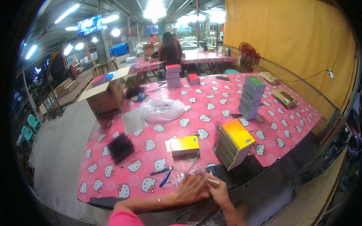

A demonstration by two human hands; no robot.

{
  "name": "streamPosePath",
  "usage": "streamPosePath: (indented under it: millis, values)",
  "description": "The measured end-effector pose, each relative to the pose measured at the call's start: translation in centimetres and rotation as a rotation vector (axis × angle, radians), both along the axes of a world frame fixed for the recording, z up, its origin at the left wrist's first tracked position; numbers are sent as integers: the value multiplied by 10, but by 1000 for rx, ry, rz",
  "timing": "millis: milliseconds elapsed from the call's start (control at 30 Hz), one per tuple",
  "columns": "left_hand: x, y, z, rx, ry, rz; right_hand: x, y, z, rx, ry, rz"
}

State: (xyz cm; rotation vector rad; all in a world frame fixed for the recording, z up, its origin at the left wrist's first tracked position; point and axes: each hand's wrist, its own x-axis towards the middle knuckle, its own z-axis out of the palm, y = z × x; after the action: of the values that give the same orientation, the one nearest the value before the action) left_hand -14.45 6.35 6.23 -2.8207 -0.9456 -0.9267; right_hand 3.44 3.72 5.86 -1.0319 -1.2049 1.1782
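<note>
At the table's near edge both my hands are around a small notebook (213, 182), mostly hidden, with a pale edge showing. My left hand (191, 187) is closed over its left side, fingers slightly blurred. My right hand (220, 191) grips the other end. Clear plastic (183, 169) lies just beyond. Left of that rest blue-handled pliers (165, 176) with their jaws toward the far side. A low stack of yellow-orange notebooks (184, 146) sits past my hands. On the right stands a tall stack of spiral-bound notebooks (235, 145) with yellow-orange covers.
A heap of black binding coils (120, 148) lies at left, near a crumpled plastic bag (162, 109). An open cardboard box (103, 96) stands at the far-left edge. Farther right rises a green-topped notebook stack (250, 98). A person (170, 51) stands beyond the pink patterned table (147, 162).
</note>
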Motion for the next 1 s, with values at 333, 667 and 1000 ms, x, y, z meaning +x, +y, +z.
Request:
streamPosePath:
  millis: [333, 667, 1000]
  values:
    - [14, 15, 22, 15, 139, 51, 5, 1, -26, 5, 101, -64]
    - [25, 10, 27, -24, 79, 20, 9, 2, -3, 20, 249, 14]
    - [18, -22, 25, -676, -493, -114, 3, -18, 33, 279, -508, -155]
